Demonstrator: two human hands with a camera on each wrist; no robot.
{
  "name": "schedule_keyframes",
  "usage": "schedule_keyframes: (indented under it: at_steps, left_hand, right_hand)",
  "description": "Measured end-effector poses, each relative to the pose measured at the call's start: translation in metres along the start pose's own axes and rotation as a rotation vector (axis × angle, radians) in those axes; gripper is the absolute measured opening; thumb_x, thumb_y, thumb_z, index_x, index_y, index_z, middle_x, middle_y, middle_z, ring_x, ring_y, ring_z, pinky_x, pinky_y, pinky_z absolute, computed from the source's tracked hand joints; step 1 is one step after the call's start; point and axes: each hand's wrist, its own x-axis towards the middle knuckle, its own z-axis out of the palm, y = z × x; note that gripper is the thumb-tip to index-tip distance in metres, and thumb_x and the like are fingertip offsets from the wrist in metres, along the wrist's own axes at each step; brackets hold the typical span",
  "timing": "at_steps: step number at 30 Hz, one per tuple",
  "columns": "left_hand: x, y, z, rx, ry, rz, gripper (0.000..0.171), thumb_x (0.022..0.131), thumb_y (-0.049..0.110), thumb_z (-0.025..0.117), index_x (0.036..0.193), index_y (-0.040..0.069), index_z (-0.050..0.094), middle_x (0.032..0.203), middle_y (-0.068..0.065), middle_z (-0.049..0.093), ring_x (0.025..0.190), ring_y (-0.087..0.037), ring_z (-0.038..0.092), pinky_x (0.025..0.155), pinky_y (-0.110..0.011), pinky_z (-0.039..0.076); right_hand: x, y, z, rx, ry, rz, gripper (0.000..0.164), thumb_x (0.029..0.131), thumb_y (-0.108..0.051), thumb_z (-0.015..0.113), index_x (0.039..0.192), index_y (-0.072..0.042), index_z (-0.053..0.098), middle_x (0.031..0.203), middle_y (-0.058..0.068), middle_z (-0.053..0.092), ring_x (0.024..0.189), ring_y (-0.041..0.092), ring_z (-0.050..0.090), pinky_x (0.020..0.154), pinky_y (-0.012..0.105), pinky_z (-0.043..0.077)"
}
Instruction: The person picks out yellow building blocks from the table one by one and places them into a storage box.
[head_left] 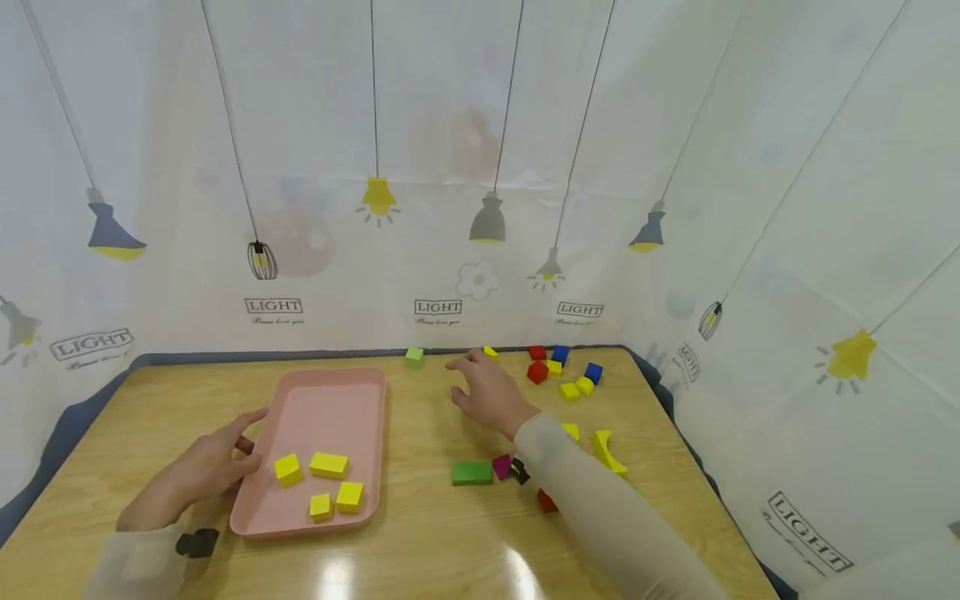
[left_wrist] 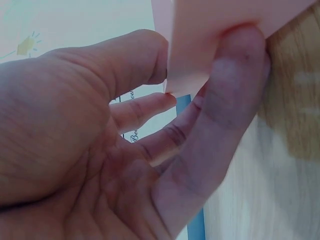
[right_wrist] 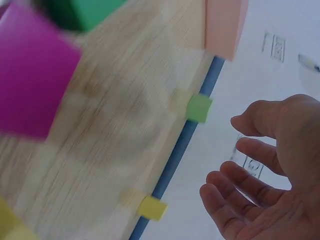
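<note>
At the left side of the pink tray, my left hand grips the rim. The left wrist view has the tray wall between the thumb and the fingers of that hand. Several yellow blocks lie in the near half of the tray. My right hand is over the table to the right of the tray, holding nothing, its fingers loosely bent and apart. A light green cube sits beyond it by the far edge, and a yellow block is partly hidden behind it.
Red, blue and yellow blocks cluster at the back right, among them a red block and a blue cube. Nearer lie a green block, a magenta block and a yellow arch. The right sleeve covers part of this group.
</note>
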Motion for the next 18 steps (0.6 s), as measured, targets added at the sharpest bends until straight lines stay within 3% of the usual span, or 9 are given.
schedule_keyframes:
  at_steps: [8,18]
  left_hand:
    - [-0.003,-0.006,0.005,-0.004,0.008,0.006,0.080,0.111,0.012,0.071,0.176,-0.008,0.029,0.125,-0.032,0.074,0.093,-0.024,0.075,0.078,-0.039,0.063]
    - [0.003,-0.003,0.000,0.017,0.008,0.002,0.080,0.111,0.013,0.070,0.177,-0.006,0.029,0.130,-0.033,0.073,0.093,-0.024,0.074,0.079,-0.039,0.063]
  right_hand:
    - [0.013,0.035,0.003,-0.024,-0.048,0.115,0.049,0.111,-0.017,0.077,0.157,-0.005,0.071,0.153,0.022,0.064,0.132,0.037,0.068,0.119,0.051,0.062]
    - [0.031,0.052,0.003,-0.034,-0.081,0.248,0.057,0.111,-0.020,0.078,0.165,-0.008,0.065,0.165,0.021,0.056,0.145,0.038,0.061,0.128,0.055,0.057]
